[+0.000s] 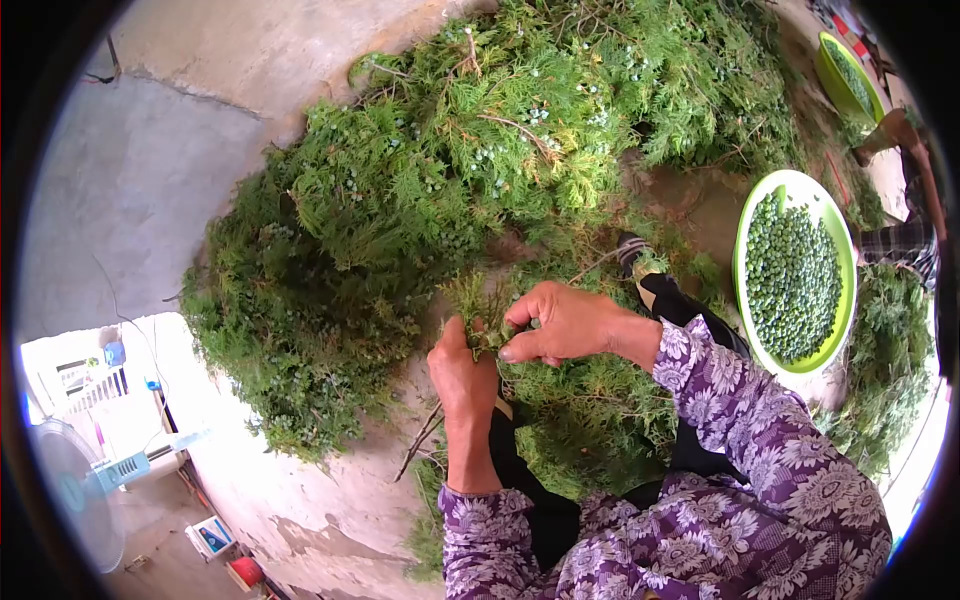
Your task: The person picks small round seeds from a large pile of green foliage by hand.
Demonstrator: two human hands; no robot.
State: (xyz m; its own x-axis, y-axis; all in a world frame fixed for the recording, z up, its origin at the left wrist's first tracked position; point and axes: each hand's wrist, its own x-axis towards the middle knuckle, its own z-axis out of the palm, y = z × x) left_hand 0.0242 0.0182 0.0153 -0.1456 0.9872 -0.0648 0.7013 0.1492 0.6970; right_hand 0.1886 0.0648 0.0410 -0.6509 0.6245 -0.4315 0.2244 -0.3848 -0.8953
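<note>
My left hand (pixel 463 372) is closed around the lower end of a small evergreen sprig (pixel 466 296), its leafy tip pointing up and away from me. Right beside it, my right hand (pixel 572 322) has thumb and fingers curled in a pinch against the sprig's side. Small green cones show partly between those fingers; the rest is hidden. Loose evergreen branches (pixel 590 400) lie below my hands, between my legs. To the right stands a light green basin (pixel 746 262) holding many small round green cones (pixel 795 285).
A large heap of cone-bearing evergreen branches (pixel 400 190) spreads ahead and left. Another green basin (pixel 826 70) stands at the far right, near another person's arm (pixel 915 150). More cut branches (pixel 885 370) lie at right. A fan (pixel 75 490) is at lower left.
</note>
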